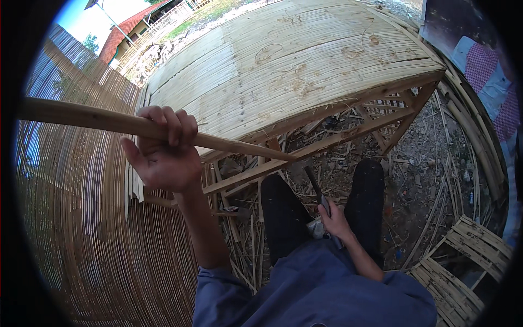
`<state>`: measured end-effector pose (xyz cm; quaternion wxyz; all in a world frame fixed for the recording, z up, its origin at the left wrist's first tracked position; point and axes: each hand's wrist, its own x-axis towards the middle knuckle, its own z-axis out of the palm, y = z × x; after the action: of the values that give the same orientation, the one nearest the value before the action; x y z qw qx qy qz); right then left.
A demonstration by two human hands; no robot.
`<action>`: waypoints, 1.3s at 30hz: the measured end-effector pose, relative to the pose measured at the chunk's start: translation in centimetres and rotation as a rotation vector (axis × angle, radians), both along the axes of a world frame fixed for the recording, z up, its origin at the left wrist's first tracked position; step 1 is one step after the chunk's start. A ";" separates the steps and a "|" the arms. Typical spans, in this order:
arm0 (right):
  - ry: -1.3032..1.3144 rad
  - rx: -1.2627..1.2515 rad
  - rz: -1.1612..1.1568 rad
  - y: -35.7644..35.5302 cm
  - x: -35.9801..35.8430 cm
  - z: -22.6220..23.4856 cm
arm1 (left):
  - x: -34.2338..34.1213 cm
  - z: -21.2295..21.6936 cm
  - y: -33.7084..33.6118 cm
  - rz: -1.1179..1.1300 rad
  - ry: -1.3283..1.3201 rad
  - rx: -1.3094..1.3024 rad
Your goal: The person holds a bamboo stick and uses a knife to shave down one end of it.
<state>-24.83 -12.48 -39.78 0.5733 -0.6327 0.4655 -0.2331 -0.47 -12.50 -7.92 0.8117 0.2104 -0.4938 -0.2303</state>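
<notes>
A long, smooth bamboo pole [87, 118] crosses the left half of the view, slanting down toward its far end above my knees. My left hand [169, 155] is raised, with its fingers curled over the pole and the palm below it. Lower down, between my thighs, my right hand [336, 220] is closed around the handle of a long knife [314, 182]. Its dark, narrow blade points up and away from me, near the pole's tip but apparently apart from it. The exact blade shape is hard to make out.
A slatted bamboo platform [261, 71] with curled shavings stands ahead on a wooden frame. A woven bamboo wall [92, 218] rises at left. Bamboo scraps [436, 218] litter the ground. A slatted bamboo piece [452, 278] lies at lower right, and patterned cloth [485, 71] hangs at right.
</notes>
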 end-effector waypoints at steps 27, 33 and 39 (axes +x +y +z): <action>-0.439 -0.281 0.152 0.7 6.7 12.0 | -1.8 -3.0 0.1 0.133 -0.177 -0.137; -0.480 -0.445 0.121 0.7 8.5 11.0 | -2.0 -3.1 2.0 0.026 -0.210 -0.150; -0.421 -0.270 0.131 0.4 7.8 9.9 | -1.1 -3.4 2.2 0.063 -0.194 -0.160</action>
<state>-17.00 -12.04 -29.85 0.5820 -0.6698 0.2583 -0.3820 -1.55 -10.31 -11.34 0.7813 0.1818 -0.5797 -0.1432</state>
